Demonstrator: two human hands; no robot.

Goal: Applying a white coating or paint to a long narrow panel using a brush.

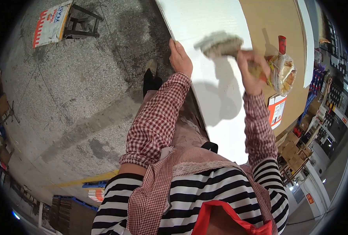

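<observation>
Red collar trim (260, 228) sits closest to the head camera, with a black-and-white striped shirt (209, 188) and a red-and-white checked apron (150, 192) around it; matching checked sleeves cover both forearms. Ahead of the body, a smooth white sheet (207, 15) stretches away, its left edge running beside the person's legs. At that edge is the left hand (182, 62), its fingertips pointing forward along the rim; whether it is clamped on the sheet or only rests there, I cannot tell. Over the white surface, the right hand (253, 74) is closed around the handle of a broad brush (223, 45) (both are blurred), the bristle end pointing left. Their dark shadow falls on the sheet below.

To the right lies a brown board (274, 19). On it stands a plastic-lined container (285, 74), just beside the right hand, with a red upright piece (282, 44) next to it. Nearer the body is an orange-and-white card (276, 111). At upper left, a dark stool (91, 19) stands on the speckled grey floor (84, 70), a printed red-and-white carton (53, 24) against it.
</observation>
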